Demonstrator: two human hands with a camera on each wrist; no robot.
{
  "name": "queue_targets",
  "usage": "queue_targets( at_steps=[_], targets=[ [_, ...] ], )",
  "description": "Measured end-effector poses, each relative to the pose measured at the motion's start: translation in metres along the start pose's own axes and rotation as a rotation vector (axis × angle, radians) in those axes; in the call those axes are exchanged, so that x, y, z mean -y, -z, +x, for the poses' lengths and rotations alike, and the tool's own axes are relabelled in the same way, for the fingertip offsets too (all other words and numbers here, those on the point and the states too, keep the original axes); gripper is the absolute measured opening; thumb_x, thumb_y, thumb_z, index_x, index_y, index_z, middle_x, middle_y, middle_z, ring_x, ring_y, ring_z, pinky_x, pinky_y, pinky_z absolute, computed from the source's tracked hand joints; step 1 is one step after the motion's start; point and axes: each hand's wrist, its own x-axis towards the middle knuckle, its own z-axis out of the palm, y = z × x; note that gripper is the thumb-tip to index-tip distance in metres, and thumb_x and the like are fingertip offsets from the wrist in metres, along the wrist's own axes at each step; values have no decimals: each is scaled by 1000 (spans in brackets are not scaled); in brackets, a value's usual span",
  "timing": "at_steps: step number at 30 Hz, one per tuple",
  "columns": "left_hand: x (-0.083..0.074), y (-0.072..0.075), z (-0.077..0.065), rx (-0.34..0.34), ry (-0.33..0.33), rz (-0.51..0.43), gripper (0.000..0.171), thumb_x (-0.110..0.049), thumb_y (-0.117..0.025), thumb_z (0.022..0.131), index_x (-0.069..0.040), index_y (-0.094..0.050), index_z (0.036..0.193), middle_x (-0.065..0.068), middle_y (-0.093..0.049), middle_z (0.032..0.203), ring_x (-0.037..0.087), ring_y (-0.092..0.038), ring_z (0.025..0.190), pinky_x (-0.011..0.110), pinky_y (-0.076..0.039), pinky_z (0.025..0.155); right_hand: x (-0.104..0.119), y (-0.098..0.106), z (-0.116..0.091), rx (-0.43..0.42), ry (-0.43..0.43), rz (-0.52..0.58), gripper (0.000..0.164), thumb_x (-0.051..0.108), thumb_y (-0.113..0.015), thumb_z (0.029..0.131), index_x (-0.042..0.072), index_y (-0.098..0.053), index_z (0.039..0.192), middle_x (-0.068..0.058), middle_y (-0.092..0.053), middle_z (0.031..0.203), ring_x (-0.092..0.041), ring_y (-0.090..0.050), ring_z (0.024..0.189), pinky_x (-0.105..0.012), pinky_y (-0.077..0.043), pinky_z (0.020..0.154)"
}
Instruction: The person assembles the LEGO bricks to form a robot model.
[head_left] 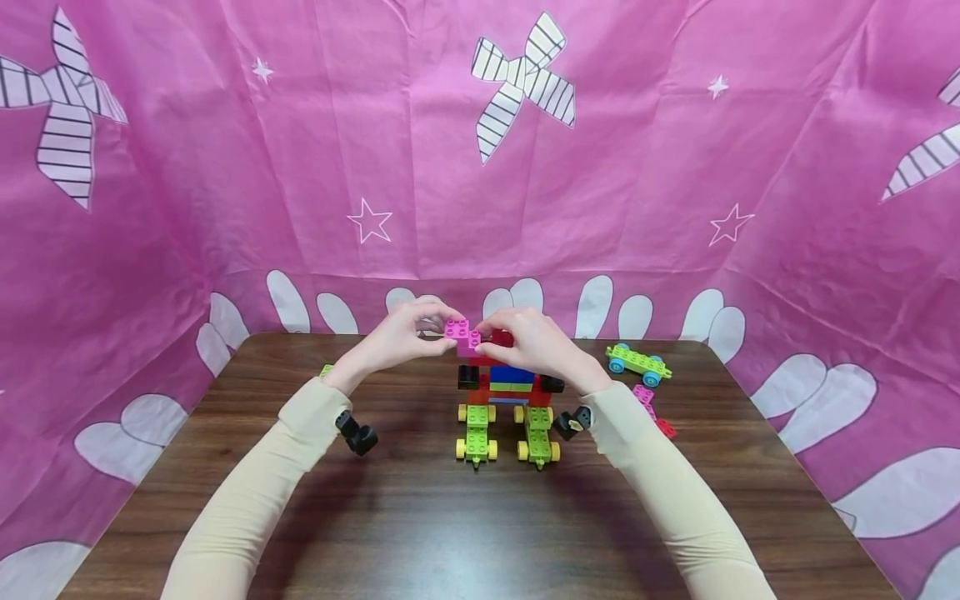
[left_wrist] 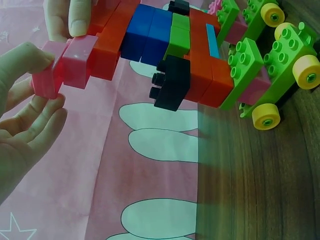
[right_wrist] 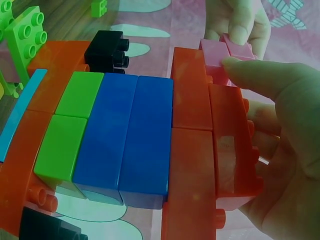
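My left hand [head_left: 408, 335] pinches a pink brick [left_wrist: 47, 75] between thumb and fingers. That brick sits on the outer side of a second pink brick [left_wrist: 77, 62], offset from it. The right hand [head_left: 534, 340] grips this second brick, its thumb tip against it and its other fingers partly hidden behind a red brick [right_wrist: 230, 140]. Both pink bricks are at the top left of a tall brick figure with red, blue [head_left: 512, 377] and green layers. Black bricks [head_left: 468, 377] stick out at its sides. Two green wheeled bases [head_left: 477, 433] with yellow wheels carry it.
On the brown table [head_left: 420, 517], a green car base [head_left: 637, 361] with blue wheels stands at the back right. Pink bricks [head_left: 643, 395] and a red brick [head_left: 665, 427] lie near it. A green piece [head_left: 326, 369] shows behind the left wrist. A pink curtain [head_left: 450, 233] surrounds the table.
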Motion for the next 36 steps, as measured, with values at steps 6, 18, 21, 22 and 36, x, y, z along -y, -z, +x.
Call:
queue_targets(
  at_steps=[6, 18, 21, 22, 36],
  targets=[
    [-2, -2, -1, -8, -19, -16, 33, -6, -68, 83, -3, -63, 115, 15, -58, 109, 28, -59, 102, 44, -48, 98, 0, 1, 0, -2, 0, -5, 28, 38, -66, 85, 18, -70, 104, 4, -71, 99, -9, -64, 88, -28, -55, 76],
    [9, -1, -6, -7, -44, 25, 34, -25, -67, 87, -18, -59, 119, -1, -62, 108, 14, -61, 102, 43, -51, 93, 1, 0, 0, 7, -10, 8, 28, 37, -66, 85, 18, -70, 105, 3, -71, 100, -10, -64, 89, -29, -56, 78],
    [10, -1, -7, -21, -8, 65, 30, -30, -67, 86, -21, -61, 114, -4, -66, 102, 11, -62, 98, 43, -50, 93, 0, 0, 0, 8, -10, 11, 28, 38, -66, 85, 18, -69, 105, 4, -71, 100, -10, -64, 88, -28, -56, 77],
    [10, -1, -8, -24, -1, 74, 28, -32, -66, 86, -22, -61, 113, -5, -67, 100, 10, -62, 97, 44, -49, 94, 0, 0, 0, 8, -9, 11, 28, 38, -66, 85, 18, -69, 105, 4, -71, 100, -10, -63, 88, -28, -56, 76],
    [10, -3, -8, -35, -32, 46, 32, -32, -66, 86, -24, -63, 117, -5, -68, 103, 9, -63, 95, 40, -49, 96, 0, -1, 0, 2, -4, 8, 26, 36, -67, 85, 18, -70, 104, 4, -71, 99, -9, -63, 86, -27, -56, 75]
  ],
)
